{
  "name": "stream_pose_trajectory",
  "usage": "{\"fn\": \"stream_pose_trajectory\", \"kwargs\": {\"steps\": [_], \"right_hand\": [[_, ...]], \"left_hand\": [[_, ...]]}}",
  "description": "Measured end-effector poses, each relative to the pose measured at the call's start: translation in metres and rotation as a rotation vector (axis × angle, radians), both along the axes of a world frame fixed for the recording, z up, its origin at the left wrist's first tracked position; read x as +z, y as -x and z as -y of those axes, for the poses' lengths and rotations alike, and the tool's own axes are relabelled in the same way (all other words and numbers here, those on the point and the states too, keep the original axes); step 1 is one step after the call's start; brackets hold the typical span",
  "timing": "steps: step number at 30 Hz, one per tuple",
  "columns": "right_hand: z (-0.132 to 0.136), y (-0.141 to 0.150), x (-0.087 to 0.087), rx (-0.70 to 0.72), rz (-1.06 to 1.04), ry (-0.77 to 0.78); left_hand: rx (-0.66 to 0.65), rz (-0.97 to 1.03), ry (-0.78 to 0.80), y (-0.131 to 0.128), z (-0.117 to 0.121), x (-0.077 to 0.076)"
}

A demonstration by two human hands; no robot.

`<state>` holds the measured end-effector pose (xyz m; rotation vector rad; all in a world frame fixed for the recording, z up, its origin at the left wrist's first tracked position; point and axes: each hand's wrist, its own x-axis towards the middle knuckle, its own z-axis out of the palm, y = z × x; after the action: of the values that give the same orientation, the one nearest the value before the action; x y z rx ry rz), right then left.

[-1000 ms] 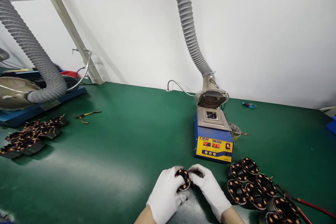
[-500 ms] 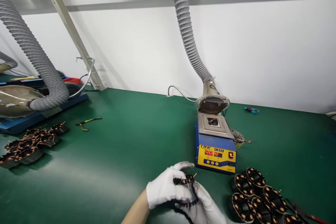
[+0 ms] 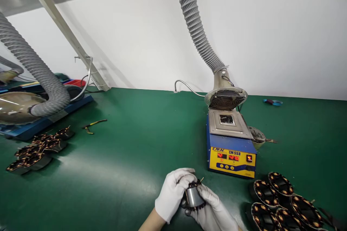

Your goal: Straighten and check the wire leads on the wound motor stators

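Green workbench point(image 3: 135, 151) against a white wall point(image 3: 135, 43), seen from above. Low and slightly right of centre, a ring-shaped part point(image 3: 194, 198), tilted, with a smooth metal side, black toothed edges at top and bottom, and a thin wire end point(image 3: 201, 179) poking up. Grasped by both hands in white gloves: left hand point(image 3: 172, 195) curled over the upper left edge, right hand point(image 3: 214, 207) cupped around the right side and underneath. Just beyond, a blue bench unit point(image 3: 230, 142) with a yellow front panel point(image 3: 232, 168), lit red digits point(image 3: 233, 158) and a small square opening point(image 3: 226, 119) in the metal top. Above its rear, a round hood point(image 3: 221, 79) joined to a grey ribbed hose point(image 3: 192, 18). To the right of the unit, a small bowl point(image 3: 257, 137). Nearer, on the right, a cluster of similar rings point(image 3: 305, 211), dotted with copper colour. Far left, another cluster point(image 3: 38, 148) near yellow-handled cutters point(image 3: 93, 124). Behind, a blue base point(image 3: 48, 124) with a beige hood point(image 3: 21, 106). At back right, a blue-handled tool point(image 3: 273, 103), too small to identify
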<state>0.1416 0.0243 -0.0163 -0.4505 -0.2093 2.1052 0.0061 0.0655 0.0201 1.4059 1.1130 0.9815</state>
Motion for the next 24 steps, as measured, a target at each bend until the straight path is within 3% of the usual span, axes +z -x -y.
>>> {"fn": "stream_pose_trajectory", "kwargs": {"steps": [2, 4, 9, 15, 20, 22, 24], "right_hand": [[-0.001, 0.000, 0.004, 0.059, -0.007, 0.015], [-0.003, -0.001, 0.008, 0.100, -0.054, 0.057], [-0.004, -0.002, 0.011, 0.049, -0.123, 0.112], [-0.001, -0.001, 0.006, 0.004, -0.014, 0.132], [0.001, 0.001, 0.008, 0.043, -0.022, 0.118], [0.001, 0.003, 0.008, 0.062, -0.014, 0.088], [0.002, 0.004, 0.008, 0.057, -0.021, 0.048]], "left_hand": [[0.121, 0.099, 0.053, 0.006, -0.006, -0.001], [0.151, 0.145, 0.090, 0.012, -0.008, -0.002], [-0.280, -0.015, 0.219, 0.009, 0.002, -0.005], [-0.171, 0.041, 0.403, -0.008, 0.008, -0.001], [-0.267, 0.095, 0.359, -0.005, 0.006, -0.001], [-0.177, 0.098, 0.367, -0.007, 0.007, 0.000], [-0.048, 0.120, 0.270, -0.011, 0.009, 0.002]]}}
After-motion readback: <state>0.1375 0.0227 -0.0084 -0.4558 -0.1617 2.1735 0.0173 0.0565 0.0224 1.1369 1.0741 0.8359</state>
